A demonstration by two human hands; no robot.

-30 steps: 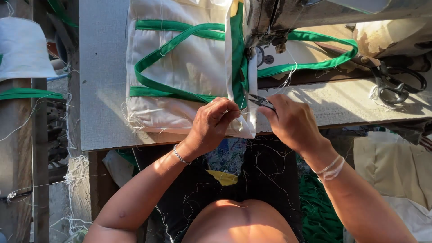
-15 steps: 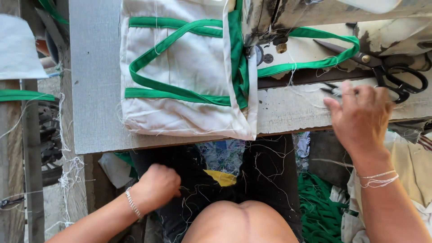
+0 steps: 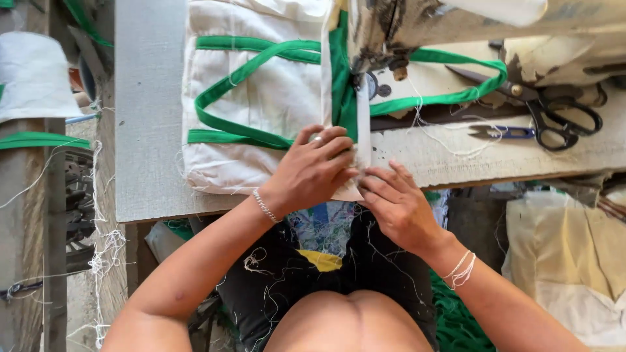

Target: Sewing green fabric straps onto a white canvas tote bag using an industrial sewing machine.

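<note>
Both hands meet at the near edge of the desk (image 3: 150, 130). The left hand (image 3: 313, 171) lies curled on the white bag (image 3: 261, 98), pinching its near right edge. The right hand (image 3: 398, 205) pinches that edge from the right. The edge runs away towards the sewing machine (image 3: 417, 26). Scissors (image 3: 554, 107) lie far right.

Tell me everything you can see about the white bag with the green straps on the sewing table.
The white bag looks like plain woven cloth, off-white, lying flat on the grey table beside the sewing machine. Green webbing straps run across it as handles and loop out to the right. Its near edge shows loose threads. The left hand rests on its near right corner; the right hand meets that edge.
</note>
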